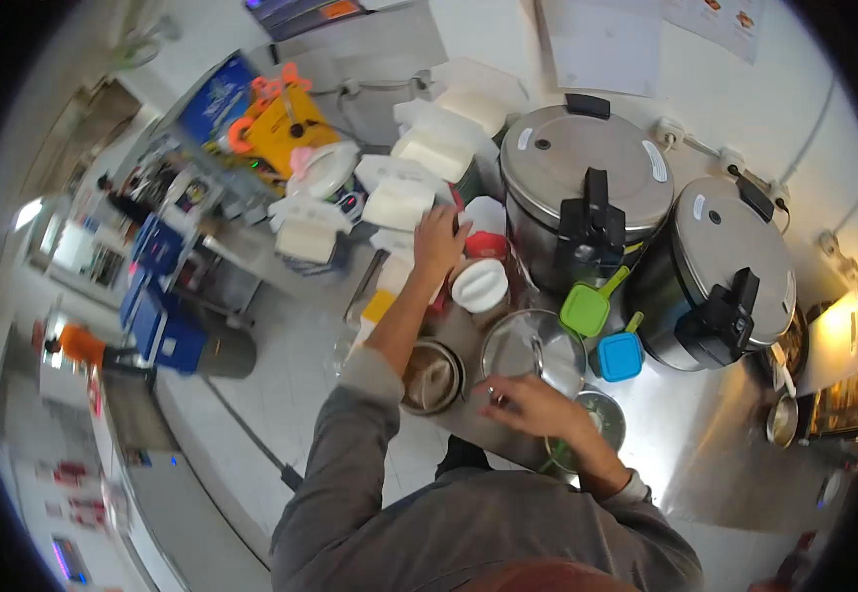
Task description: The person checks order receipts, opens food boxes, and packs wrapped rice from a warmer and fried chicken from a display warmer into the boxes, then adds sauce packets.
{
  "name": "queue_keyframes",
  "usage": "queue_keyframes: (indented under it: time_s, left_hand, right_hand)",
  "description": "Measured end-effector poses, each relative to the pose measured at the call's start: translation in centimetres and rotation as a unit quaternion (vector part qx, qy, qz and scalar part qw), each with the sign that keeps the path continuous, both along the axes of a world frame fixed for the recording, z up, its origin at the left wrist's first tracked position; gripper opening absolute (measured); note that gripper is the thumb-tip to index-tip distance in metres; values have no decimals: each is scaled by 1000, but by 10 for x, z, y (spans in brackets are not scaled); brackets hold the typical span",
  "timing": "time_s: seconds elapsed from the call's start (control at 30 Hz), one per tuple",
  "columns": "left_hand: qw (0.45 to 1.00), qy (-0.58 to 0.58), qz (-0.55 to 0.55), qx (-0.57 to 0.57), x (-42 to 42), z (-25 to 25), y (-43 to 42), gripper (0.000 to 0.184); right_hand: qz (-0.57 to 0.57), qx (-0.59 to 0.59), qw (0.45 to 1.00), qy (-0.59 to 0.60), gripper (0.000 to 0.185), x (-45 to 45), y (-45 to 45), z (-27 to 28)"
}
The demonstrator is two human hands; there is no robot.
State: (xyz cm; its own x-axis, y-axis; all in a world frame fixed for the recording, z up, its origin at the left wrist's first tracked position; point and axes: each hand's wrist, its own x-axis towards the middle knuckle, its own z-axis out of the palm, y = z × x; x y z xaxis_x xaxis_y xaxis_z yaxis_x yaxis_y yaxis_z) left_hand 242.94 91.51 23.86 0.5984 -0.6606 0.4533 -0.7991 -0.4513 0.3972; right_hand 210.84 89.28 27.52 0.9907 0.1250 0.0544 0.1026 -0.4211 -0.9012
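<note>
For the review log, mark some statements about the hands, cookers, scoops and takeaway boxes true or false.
1. One large steel cooker stands beside another. True.
2. The left hand rests on a cooker lid. False: it is by the white takeaway boxes.
3. The green scoop lies farther from the person than the blue one. True.
4. Every takeaway box is closed. False: several stand open.
5. The right hand is nearer the blue scoop than the left hand is. True.
</note>
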Motion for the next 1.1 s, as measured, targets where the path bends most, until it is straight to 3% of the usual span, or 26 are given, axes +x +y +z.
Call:
queue_keyframes:
  time_s: [0.03,0.1,0.2,0.27,0.33,0.4,0.47,0.57,0.67,0.7,0.87,0.93,1.0,1.07,1.1]
  left_hand:
    - [994,-103,-13,-19,29,3,-29,32]
    - [978,-173,-25,117,90,3,-85,32]
    - [930,-22,-5,367,147,10,-140,44]
    - [889,12,-46,456,185,-7,-158,47]
    - [762,178,-83,617,263,-86,-210,29]
    - [758,237,-112,597,276,-75,-207,32]
    - [792,323,-85,511,269,-40,-185,32]
    - [830,307,-108,453,263,-4,-176,31]
    - [916,-57,-172,357,247,7,-172,29]
    - [929,-49,-159,331,217,38,-157,26]
    - [965,-48,-154,209,183,82,-120,21]
    - [970,-47,-178,157,175,92,-106,21]
    - [970,-49,-212,106,160,104,-84,23]
    - [961,-33,-266,65,144,117,-60,23]
    - [955,-23,-291,45,137,124,-49,23]
  right_hand:
    - [-32,-1,999,0,33,15,19,-14]
    - [-91,-12,996,-4,33,42,44,-33]
    - [-121,-18,991,50,31,66,60,-25]
    - [-196,-48,976,85,32,64,64,-26]
    - [-282,-72,954,78,32,54,63,-22]
    - [-381,-63,915,119,28,37,68,-25]
    - [-461,-43,873,154,27,21,73,-15]
    - [-527,-54,833,157,26,0,85,-29]
    - [-546,-58,820,162,27,-2,96,-26]
    - [-553,-59,815,164,27,2,100,-26]
    - [-499,-123,856,51,35,74,71,-15]
    - [-490,-87,862,-91,48,144,34,-7]
    - [-507,-125,825,-216,63,231,-9,-2]
    - [-578,-4,773,-262,60,303,-31,23]
    - [-590,0,755,-285,58,324,-40,22]
